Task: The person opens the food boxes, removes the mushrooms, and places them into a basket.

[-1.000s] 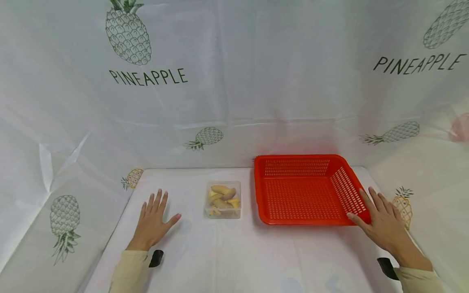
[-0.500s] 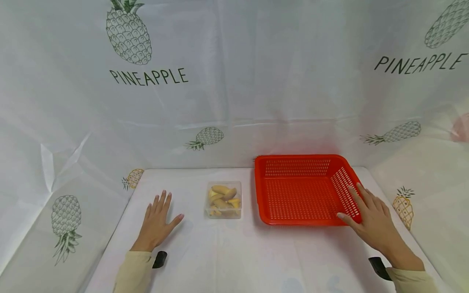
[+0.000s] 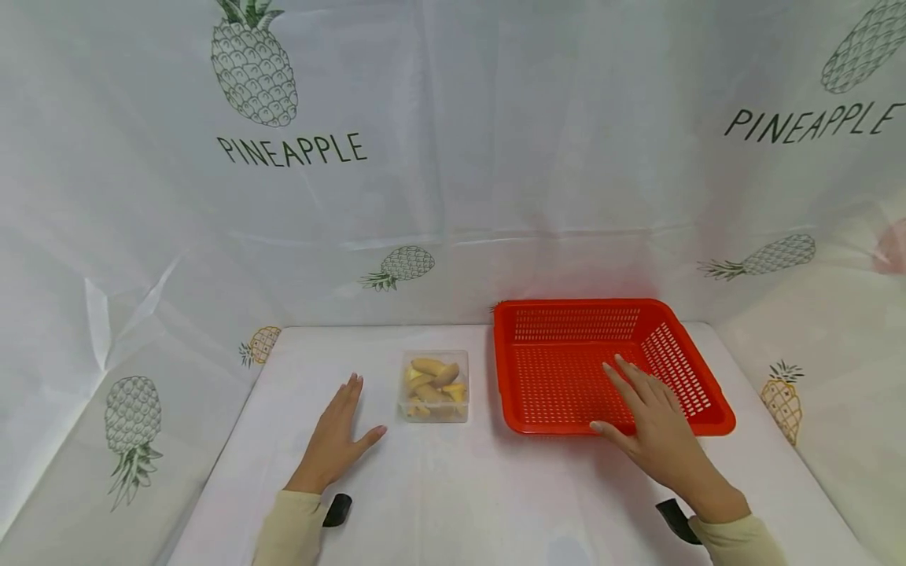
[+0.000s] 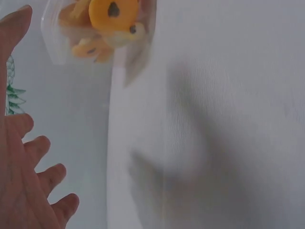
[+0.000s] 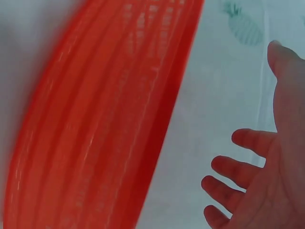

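Observation:
My left hand (image 3: 334,440), fingers extended and thumb spread, hovers above the white table to the left of a clear plastic box (image 3: 434,419). Inside that box lie several yellow and tan banana-like pieces (image 3: 430,381); the left wrist view shows an orange-yellow round end (image 4: 113,13) with a dark spot. My right hand (image 3: 661,436) reaches over the near edge of a red plastic basket (image 3: 552,429), its fingers spread and holding nothing. From the right wrist, the basket's ribbed side (image 5: 90,124) appears beside the relaxed fingers.
The white table (image 3: 460,503) backs onto a pale curtain (image 3: 467,181) printed with pineapples. More of this sheeting hangs at the left and right sides. Dark wrist devices sit at both cuffs, such as the black one (image 3: 338,510) on the left.
Both hands have moved inward: the left one rightward toward the clear box, the right one leftward from the basket's right side to its near edge. Box and basket stay put.

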The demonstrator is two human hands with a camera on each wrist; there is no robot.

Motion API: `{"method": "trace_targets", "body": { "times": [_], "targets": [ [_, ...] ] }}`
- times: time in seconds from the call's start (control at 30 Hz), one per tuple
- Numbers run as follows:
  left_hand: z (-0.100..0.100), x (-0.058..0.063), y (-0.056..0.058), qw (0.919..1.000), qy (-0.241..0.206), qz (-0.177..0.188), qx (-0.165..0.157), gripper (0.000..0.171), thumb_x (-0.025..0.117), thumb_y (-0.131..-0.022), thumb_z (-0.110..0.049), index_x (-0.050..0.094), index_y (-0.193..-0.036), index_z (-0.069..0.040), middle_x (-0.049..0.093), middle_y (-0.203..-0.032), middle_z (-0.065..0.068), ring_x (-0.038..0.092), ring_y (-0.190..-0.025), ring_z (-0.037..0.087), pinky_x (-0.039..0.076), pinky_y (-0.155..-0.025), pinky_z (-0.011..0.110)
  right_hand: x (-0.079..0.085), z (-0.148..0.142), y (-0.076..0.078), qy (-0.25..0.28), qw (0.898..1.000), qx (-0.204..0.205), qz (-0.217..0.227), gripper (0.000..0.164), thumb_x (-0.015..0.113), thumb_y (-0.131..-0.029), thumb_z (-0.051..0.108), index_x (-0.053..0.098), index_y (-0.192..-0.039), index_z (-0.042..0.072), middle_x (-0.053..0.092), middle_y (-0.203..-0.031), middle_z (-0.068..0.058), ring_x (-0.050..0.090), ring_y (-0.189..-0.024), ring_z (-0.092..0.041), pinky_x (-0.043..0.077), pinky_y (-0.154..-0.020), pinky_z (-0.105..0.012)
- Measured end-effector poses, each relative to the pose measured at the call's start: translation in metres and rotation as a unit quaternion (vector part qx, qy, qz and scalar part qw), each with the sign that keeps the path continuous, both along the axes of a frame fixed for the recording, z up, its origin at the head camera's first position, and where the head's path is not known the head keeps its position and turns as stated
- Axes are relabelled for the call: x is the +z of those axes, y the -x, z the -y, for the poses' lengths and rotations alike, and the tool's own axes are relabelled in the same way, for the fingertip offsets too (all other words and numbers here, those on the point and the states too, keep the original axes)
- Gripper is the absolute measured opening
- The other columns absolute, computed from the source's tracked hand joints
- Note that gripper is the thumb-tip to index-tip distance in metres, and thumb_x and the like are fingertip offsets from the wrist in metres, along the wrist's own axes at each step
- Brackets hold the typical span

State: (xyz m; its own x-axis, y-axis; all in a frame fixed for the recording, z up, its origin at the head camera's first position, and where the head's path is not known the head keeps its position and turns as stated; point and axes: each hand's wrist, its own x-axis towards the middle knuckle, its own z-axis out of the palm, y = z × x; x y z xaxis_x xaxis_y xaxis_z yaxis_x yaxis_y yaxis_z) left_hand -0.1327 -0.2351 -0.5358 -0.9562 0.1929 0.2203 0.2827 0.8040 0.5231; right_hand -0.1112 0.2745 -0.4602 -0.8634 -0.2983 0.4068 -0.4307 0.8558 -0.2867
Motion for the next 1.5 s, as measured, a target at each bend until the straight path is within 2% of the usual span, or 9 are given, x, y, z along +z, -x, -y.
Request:
{"method": "trace_targets", "body": {
  "times": [0.13,0.33,0.5,0.63,0.73,0.9,1.07,1.33,1.5],
  "targets": [
    [-0.011,-0.001,0.001,0.9996,-0.029,0.004,-0.004,0.099,0.077,-0.097,-0.041,0.02,-0.168,-0.002,0.022,-0.173,0.021,0.026,-0.155,0.049,0.028,-0.124,0.068,-0.004,0.023,0.0,0.0,1.0,0.02,-0.006,0.092,0.088,-0.083,0.04,0.046,-0.159,0.01,0.042,-0.163,-0.018,0.042,-0.142,-0.046,0.038,-0.11,-0.075],
    [-0.028,-0.004,0.0,0.9965,-0.081,0.021,0.003,0.097,0.078,-0.098,-0.035,0.019,-0.169,-0.007,0.026,-0.172,0.022,0.028,-0.156,0.046,0.03,-0.124,0.067,-0.011,0.056,0.0,0.008,0.998,0.06,-0.011,0.088,0.089,-0.084,0.036,0.049,-0.157,0.008,0.045,-0.161,-0.017,0.046,-0.14,-0.043,0.04,-0.111,-0.072],
    [-0.039,-0.005,0.002,0.9893,-0.14,0.039,-0.001,0.093,0.077,-0.099,-0.029,0.02,-0.169,-0.005,0.025,-0.171,0.024,0.025,-0.156,0.047,0.026,-0.125,0.067,-0.015,0.086,0.0,0.012,0.996,0.091,-0.011,0.086,0.089,-0.084,0.035,0.05,-0.155,0.007,0.047,-0.16,-0.016,0.05,-0.139,-0.042,0.039,-0.114,-0.069],
    [-0.047,-0.005,0.005,0.9816,-0.184,0.052,-0.007,0.094,0.08,-0.097,-0.021,0.02,-0.169,-0.006,0.025,-0.171,0.022,0.029,-0.155,0.046,0.033,-0.123,0.064,-0.017,0.108,0.0,0.014,0.994,0.111,-0.005,0.086,0.088,-0.085,0.038,0.05,-0.156,0.009,0.048,-0.16,-0.014,0.05,-0.14,-0.04,0.039,-0.117,-0.066],
    [-0.052,-0.007,0.008,0.977,-0.205,0.06,-0.006,0.096,0.081,-0.096,-0.015,0.019,-0.169,-0.007,0.026,-0.172,0.021,0.033,-0.154,0.045,0.039,-0.121,0.061,-0.017,0.122,0.001,0.017,0.992,0.126,-0.004,0.085,0.087,-0.086,0.039,0.05,-0.157,0.009,0.048,-0.16,-0.013,0.05,-0.141,-0.037,0.039,-0.119,-0.062],
    [-0.06,-0.009,0.012,0.9686,-0.239,0.067,-0.002,0.096,0.082,-0.093,-0.009,0.023,-0.168,-0.008,0.028,-0.171,0.02,0.035,-0.152,0.044,0.043,-0.119,0.06,-0.019,0.145,0.002,0.023,0.988,0.15,-0.005,0.081,0.086,-0.088,0.04,0.052,-0.155,0.009,0.049,-0.16,-0.012,0.051,-0.139,-0.033,0.042,-0.119,-0.057],
    [-0.067,-0.011,0.014,0.9651,-0.256,0.056,0.002,0.093,0.083,-0.092,-0.005,0.028,-0.166,-0.004,0.031,-0.169,0.023,0.037,-0.15,0.047,0.047,-0.115,0.059,-0.021,0.167,0.003,0.035,0.984,0.174,-0.006,0.075,0.086,-0.09,0.036,0.055,-0.152,0.008,0.05,-0.159,-0.012,0.053,-0.137,-0.031,0.048,-0.115,-0.055],
    [-0.077,-0.017,0.019,0.9594,-0.278,0.046,0.013,0.092,0.083,-0.092,-0.003,0.026,-0.163,0.006,0.03,-0.168,0.027,0.04,-0.147,0.051,0.051,-0.112,0.057,-0.032,0.199,0.01,0.078,0.982,0.17,-0.001,0.069,0.087,-0.091,0.026,0.057,-0.15,0.006,0.051,-0.158,-0.013,0.053,-0.14,-0.032,0.05,-0.114,-0.054],
    [-0.081,-0.019,0.018,0.9568,-0.285,0.049,0.025,0.088,0.082,-0.092,-0.003,0.029,-0.162,0.007,0.037,-0.162,0.031,0.046,-0.142,0.051,0.053,-0.109,0.054,-0.043,0.213,0.02,0.089,0.984,0.156,-0.008,0.065,0.087,-0.09,0.021,0.059,-0.147,0.005,0.056,-0.152,-0.016,0.054,-0.138,-0.035,0.047,-0.116,-0.055]
  ]
}}
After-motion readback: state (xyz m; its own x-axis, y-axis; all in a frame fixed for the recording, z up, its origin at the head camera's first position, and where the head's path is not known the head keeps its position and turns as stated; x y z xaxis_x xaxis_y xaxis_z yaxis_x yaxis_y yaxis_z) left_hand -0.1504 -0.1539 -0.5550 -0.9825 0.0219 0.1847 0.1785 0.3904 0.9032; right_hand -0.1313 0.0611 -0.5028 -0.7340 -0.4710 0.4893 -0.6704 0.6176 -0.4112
